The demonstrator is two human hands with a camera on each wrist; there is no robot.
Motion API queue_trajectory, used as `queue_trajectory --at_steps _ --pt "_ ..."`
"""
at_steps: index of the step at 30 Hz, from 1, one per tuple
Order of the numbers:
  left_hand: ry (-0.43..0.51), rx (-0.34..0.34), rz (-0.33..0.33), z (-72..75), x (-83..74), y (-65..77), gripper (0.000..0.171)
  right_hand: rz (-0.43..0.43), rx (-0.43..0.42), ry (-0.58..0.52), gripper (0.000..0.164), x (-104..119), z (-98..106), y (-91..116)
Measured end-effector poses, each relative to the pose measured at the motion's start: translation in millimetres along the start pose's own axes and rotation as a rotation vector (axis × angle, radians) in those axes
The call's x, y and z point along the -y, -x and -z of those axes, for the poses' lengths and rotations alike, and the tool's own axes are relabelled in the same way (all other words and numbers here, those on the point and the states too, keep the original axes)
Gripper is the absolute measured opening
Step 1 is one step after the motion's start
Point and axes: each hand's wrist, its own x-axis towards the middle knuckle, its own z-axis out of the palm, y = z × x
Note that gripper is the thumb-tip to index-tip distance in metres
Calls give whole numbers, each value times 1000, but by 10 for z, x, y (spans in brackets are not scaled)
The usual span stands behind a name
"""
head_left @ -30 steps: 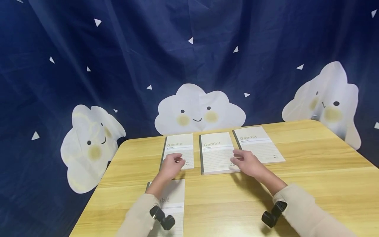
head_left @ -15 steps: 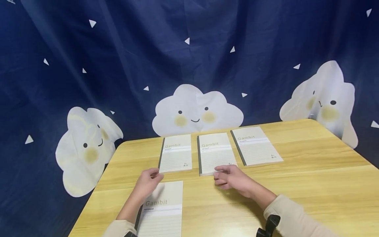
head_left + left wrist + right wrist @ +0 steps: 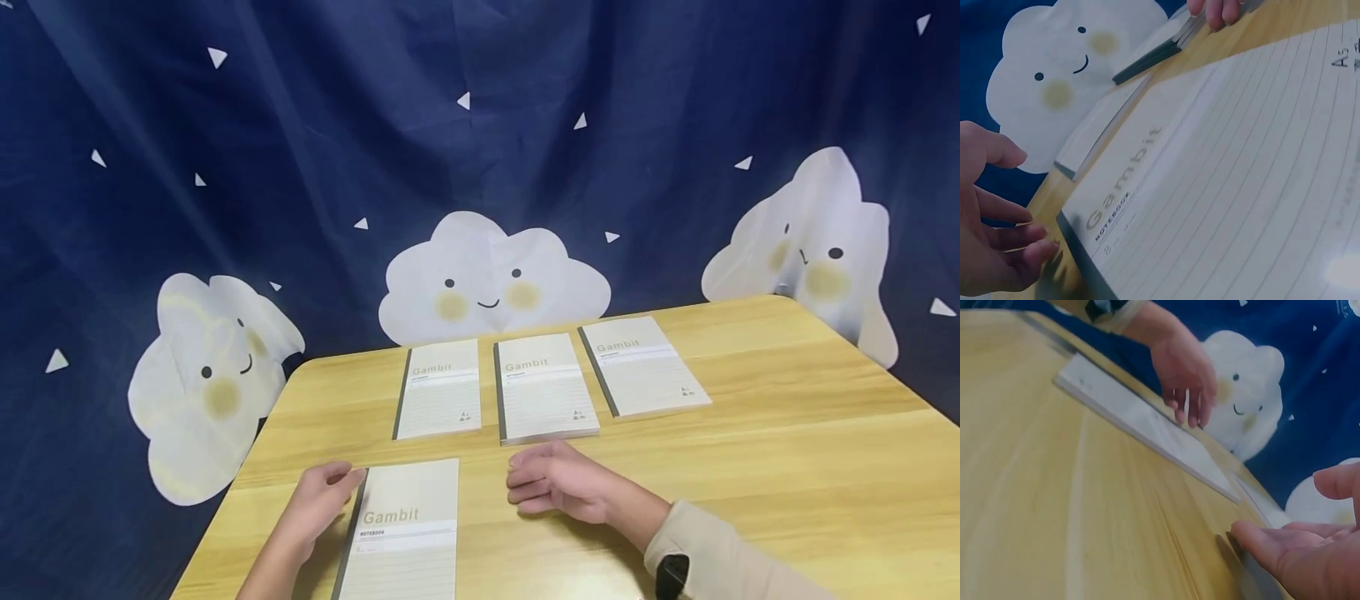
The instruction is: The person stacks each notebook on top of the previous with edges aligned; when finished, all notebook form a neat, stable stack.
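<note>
A white lined notebook (image 3: 408, 525) marked "Gambit", with a dark spine, lies flat nearest me. By its upper left corner is my left hand (image 3: 318, 500), its fingers loosely bent. The left wrist view shows a gap between those fingers (image 3: 1029, 244) and the notebook's spine. My right hand (image 3: 562, 483) hovers over the wood to the right of that notebook, fingers relaxed, holding nothing. Just beyond the right hand lies the middle back notebook (image 3: 547, 392), thicker than its neighbours and perhaps a stack.
Two similar notebooks flank the thick one in the back row: one on the left (image 3: 438, 392) and one slightly turned on the right (image 3: 643, 367). Everything lies on a wooden table (image 3: 795, 467). Behind it hangs a dark blue curtain (image 3: 525, 158) with white clouds.
Both hands have drawn back toward me from the back row and shifted left. The left hand has uncovered the left back notebook and moved beside the near one. The notebooks stay in place.
</note>
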Motion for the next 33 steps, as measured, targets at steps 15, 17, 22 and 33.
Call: queue_trajectory --at_steps 15,17,22,33 --pt "-14 34 93 38 0 73 60 -24 24 -145 68 -132 -317 -94" --pt "-16 34 98 32 4 84 60 -25 20 -154 69 -149 -344 -100" --pt "-26 41 97 25 7 98 61 -33 15 -171 69 -165 -395 -108" --pt "-49 36 76 -6 -30 107 61 -37 18 -192 67 -153 -492 -141"
